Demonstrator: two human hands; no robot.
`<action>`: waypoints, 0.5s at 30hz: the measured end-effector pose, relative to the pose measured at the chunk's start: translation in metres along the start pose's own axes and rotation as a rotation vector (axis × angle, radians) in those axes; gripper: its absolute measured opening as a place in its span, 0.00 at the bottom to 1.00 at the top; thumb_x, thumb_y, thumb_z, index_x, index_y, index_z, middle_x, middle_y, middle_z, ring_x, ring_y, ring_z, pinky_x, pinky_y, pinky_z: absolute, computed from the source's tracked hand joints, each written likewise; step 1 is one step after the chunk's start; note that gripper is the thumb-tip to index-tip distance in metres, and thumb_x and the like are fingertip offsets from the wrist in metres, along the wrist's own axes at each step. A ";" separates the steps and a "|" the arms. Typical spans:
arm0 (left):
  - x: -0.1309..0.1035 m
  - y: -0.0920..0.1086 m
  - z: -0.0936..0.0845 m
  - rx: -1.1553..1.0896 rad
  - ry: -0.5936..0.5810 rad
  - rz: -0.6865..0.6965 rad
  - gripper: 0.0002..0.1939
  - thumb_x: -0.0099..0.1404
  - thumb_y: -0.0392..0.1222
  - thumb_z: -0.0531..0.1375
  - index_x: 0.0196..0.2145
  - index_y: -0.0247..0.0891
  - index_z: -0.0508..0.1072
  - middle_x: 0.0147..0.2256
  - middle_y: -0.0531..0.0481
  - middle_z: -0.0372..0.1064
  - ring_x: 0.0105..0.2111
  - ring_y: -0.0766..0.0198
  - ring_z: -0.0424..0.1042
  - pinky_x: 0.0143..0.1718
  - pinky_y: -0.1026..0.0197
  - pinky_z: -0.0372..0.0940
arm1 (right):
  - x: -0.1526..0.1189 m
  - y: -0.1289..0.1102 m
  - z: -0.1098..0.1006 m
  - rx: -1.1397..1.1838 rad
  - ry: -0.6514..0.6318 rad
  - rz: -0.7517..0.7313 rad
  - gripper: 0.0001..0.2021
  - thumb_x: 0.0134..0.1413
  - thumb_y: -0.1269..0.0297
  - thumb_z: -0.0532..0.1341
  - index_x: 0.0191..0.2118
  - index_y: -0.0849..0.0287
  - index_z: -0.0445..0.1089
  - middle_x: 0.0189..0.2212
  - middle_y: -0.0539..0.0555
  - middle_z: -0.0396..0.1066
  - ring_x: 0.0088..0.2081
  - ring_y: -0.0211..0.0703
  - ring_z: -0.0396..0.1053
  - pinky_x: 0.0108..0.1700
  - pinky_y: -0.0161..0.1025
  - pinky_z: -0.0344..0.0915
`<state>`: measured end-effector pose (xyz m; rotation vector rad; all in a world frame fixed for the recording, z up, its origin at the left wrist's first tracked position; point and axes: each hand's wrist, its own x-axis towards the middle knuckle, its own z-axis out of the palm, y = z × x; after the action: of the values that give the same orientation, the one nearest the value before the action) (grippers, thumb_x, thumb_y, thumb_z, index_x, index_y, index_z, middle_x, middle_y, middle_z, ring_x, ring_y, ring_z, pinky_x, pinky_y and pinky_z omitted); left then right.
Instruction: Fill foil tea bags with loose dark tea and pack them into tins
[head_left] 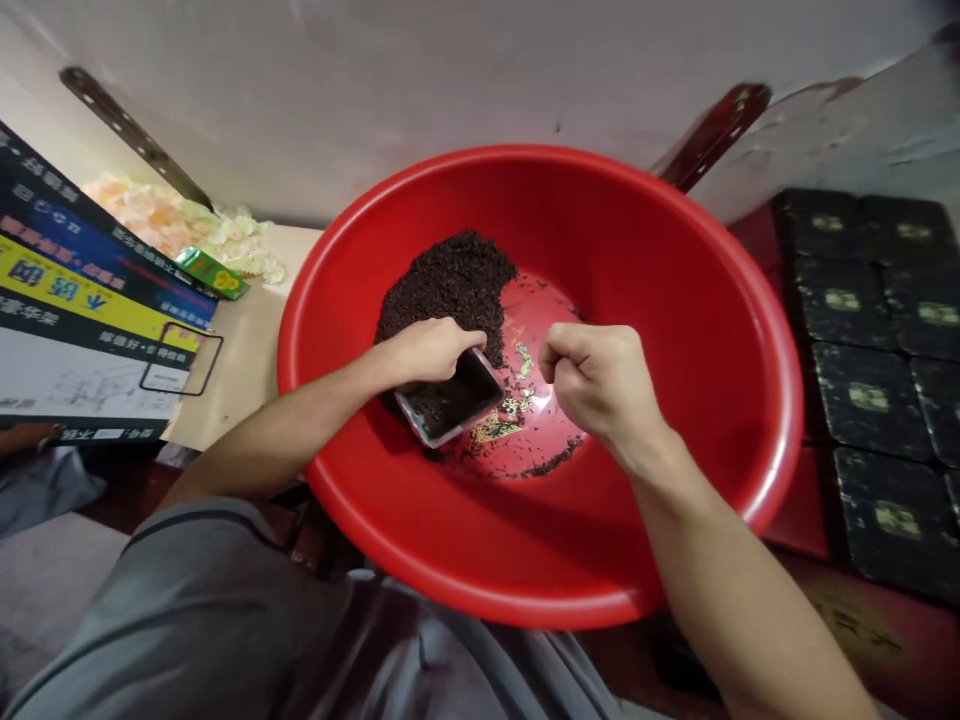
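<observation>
A big round red plastic basin (540,570) fills the middle of the view. Inside it, on the left, lies a heap of dark dry bits (450,280) that look like loose tea leaves, with more scattered over the bottom. My left hand (431,350) grips the edge of a small rectangular box (450,398), which is tilted and has an open top and a dark inside. Right of the box, my right hand (596,375) is closed in a fist above the basin floor. Whatever its fingers may hold is hidden.
Several dark square tins (866,395) stand in rows on the right. At left are a printed carton (82,310), a small green box (212,273) and pale artificial flowers (180,222). A pale wall (480,80) rises behind the basin. Another person's hand (26,438) shows at the left edge.
</observation>
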<state>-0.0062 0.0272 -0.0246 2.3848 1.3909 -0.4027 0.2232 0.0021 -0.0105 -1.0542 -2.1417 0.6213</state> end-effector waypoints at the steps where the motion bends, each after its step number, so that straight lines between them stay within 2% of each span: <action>1: -0.002 0.003 -0.001 -0.019 -0.014 -0.074 0.23 0.70 0.29 0.56 0.58 0.40 0.80 0.48 0.39 0.83 0.47 0.51 0.83 0.41 0.59 0.69 | 0.000 0.003 0.001 -0.018 -0.012 0.012 0.10 0.44 0.76 0.52 0.19 0.56 0.62 0.17 0.49 0.64 0.21 0.37 0.60 0.29 0.37 0.55; 4: -0.007 0.015 -0.005 -0.048 -0.134 -0.234 0.18 0.68 0.31 0.59 0.51 0.33 0.82 0.44 0.35 0.83 0.42 0.48 0.83 0.35 0.58 0.70 | 0.000 0.008 0.005 -0.108 -0.044 0.059 0.11 0.45 0.78 0.54 0.19 0.56 0.63 0.17 0.49 0.65 0.20 0.37 0.60 0.28 0.38 0.53; 6: -0.009 0.020 -0.007 -0.028 -0.229 -0.235 0.16 0.67 0.32 0.60 0.50 0.31 0.83 0.43 0.34 0.83 0.40 0.48 0.83 0.34 0.58 0.71 | -0.001 0.012 0.004 -0.168 -0.049 0.076 0.11 0.45 0.78 0.55 0.20 0.56 0.66 0.18 0.48 0.66 0.20 0.37 0.59 0.27 0.38 0.52; 8: -0.010 0.021 -0.007 -0.035 -0.304 -0.224 0.17 0.66 0.31 0.61 0.51 0.31 0.82 0.39 0.37 0.83 0.35 0.49 0.83 0.34 0.58 0.72 | -0.002 0.015 0.000 -0.205 -0.028 0.057 0.12 0.47 0.79 0.57 0.23 0.56 0.71 0.19 0.48 0.68 0.21 0.36 0.59 0.28 0.38 0.56; 10: -0.012 0.016 -0.006 -0.114 -0.350 -0.253 0.19 0.66 0.29 0.61 0.53 0.32 0.81 0.33 0.42 0.81 0.30 0.52 0.82 0.35 0.57 0.73 | -0.002 0.017 -0.005 -0.230 0.008 0.013 0.12 0.52 0.77 0.59 0.32 0.55 0.78 0.24 0.48 0.72 0.24 0.36 0.64 0.35 0.38 0.65; 12: -0.015 0.006 -0.005 -0.238 -0.372 -0.270 0.19 0.67 0.29 0.61 0.54 0.33 0.80 0.29 0.45 0.80 0.28 0.53 0.81 0.36 0.57 0.74 | 0.001 0.019 -0.003 -0.243 0.029 -0.023 0.14 0.56 0.73 0.61 0.44 0.54 0.80 0.31 0.48 0.75 0.31 0.39 0.71 0.45 0.43 0.72; 15: -0.022 -0.013 -0.008 -0.338 -0.397 -0.244 0.08 0.68 0.30 0.63 0.44 0.34 0.81 0.28 0.46 0.79 0.29 0.56 0.81 0.38 0.58 0.74 | 0.006 0.030 0.019 -0.216 0.068 0.042 0.23 0.61 0.62 0.66 0.61 0.56 0.74 0.44 0.54 0.76 0.45 0.49 0.78 0.57 0.55 0.75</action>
<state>-0.0273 0.0198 -0.0106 1.7584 1.4289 -0.6122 0.2212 0.0220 -0.0412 -1.2205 -2.1667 0.3732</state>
